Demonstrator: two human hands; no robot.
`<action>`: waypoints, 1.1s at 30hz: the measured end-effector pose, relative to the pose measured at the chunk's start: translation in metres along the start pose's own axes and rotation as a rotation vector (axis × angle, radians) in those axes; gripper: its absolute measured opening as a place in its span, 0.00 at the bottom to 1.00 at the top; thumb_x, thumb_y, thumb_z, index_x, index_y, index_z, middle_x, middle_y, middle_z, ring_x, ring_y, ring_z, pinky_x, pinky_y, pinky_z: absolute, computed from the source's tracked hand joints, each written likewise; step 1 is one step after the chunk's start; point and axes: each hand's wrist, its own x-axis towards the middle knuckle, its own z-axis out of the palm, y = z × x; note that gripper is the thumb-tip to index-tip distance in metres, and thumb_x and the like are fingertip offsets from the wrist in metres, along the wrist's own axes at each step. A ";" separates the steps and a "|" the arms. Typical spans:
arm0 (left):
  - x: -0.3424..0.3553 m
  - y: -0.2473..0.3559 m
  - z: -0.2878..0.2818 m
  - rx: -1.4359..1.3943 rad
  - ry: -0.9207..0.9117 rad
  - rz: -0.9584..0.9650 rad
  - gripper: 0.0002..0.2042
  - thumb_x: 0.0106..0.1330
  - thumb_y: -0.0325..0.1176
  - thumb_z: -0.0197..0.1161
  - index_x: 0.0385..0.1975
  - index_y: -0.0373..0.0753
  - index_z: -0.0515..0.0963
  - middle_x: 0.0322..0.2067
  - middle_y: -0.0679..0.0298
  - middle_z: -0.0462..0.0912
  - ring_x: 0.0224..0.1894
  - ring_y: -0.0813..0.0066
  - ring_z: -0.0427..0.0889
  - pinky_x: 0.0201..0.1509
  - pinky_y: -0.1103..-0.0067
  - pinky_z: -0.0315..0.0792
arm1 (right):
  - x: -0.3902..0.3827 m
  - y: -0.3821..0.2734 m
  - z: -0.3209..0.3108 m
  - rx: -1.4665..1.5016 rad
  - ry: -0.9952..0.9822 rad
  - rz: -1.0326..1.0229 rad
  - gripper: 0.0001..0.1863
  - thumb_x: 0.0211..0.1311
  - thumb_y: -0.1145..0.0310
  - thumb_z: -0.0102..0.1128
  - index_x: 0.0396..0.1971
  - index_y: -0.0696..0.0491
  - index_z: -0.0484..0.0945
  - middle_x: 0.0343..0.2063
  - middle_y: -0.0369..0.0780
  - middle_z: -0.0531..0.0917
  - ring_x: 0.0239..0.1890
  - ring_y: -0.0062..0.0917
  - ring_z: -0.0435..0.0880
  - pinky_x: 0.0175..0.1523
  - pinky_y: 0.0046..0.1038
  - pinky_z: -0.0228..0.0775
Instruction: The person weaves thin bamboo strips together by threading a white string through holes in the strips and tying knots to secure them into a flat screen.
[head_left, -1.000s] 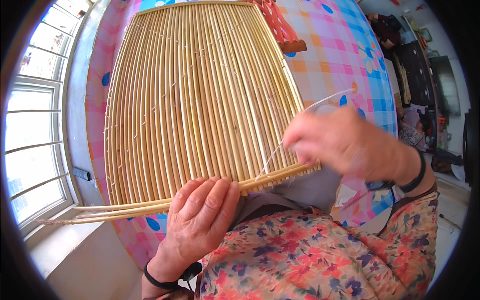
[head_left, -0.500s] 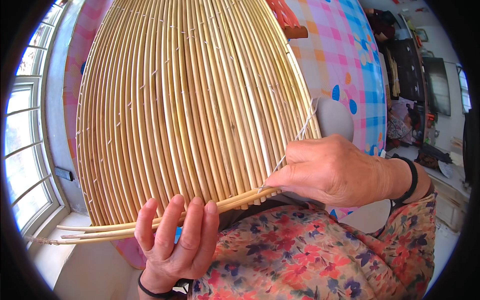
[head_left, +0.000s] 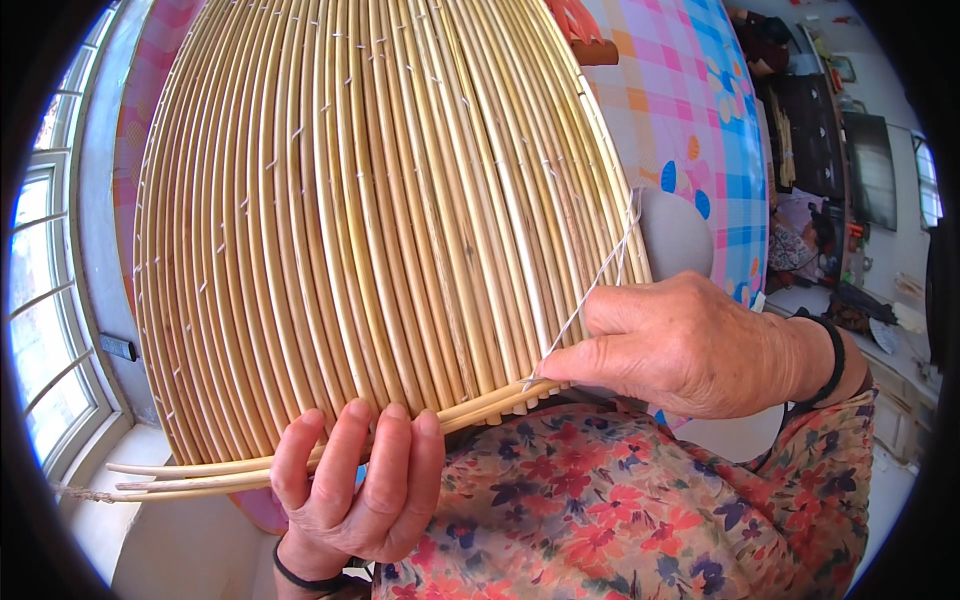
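While my left hand sits at seven o'clock of my view, fingers slightly spread over the edge rods, its thumb is hidden, so I cannot tell whether it grips. Near three o'clock, my right hand is curled, thumb and finger pinching the thread down by the rods. The mat lies at twelve o'clock from my left hand and ten from my right, its near edge touching both. Checked cloth shows between one and two.

The stalk panel lies over a checked cloth
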 end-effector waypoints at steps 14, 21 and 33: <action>-0.003 -0.003 0.003 0.012 0.014 0.010 0.07 0.61 0.31 0.60 0.37 0.45 0.82 0.39 0.66 0.78 0.45 0.69 0.78 0.52 0.65 0.70 | 0.003 -0.003 -0.001 -0.090 -0.011 -0.043 0.12 0.55 0.72 0.56 0.41 0.53 0.79 0.26 0.40 0.71 0.29 0.33 0.80 0.31 0.30 0.74; -0.004 -0.003 0.004 0.012 0.014 0.006 0.07 0.62 0.31 0.59 0.37 0.45 0.82 0.40 0.67 0.78 0.45 0.69 0.78 0.53 0.65 0.70 | 0.003 -0.008 -0.002 -0.099 -0.029 -0.048 0.12 0.54 0.74 0.57 0.40 0.55 0.78 0.26 0.40 0.71 0.30 0.33 0.79 0.31 0.30 0.74; -0.004 -0.002 0.003 -0.038 0.011 0.028 0.10 0.59 0.27 0.62 0.40 0.35 0.81 0.43 0.60 0.80 0.47 0.62 0.78 0.53 0.62 0.71 | 0.007 -0.013 -0.006 -0.139 -0.034 -0.086 0.05 0.49 0.74 0.54 0.28 0.57 0.72 0.25 0.42 0.71 0.29 0.36 0.78 0.32 0.33 0.73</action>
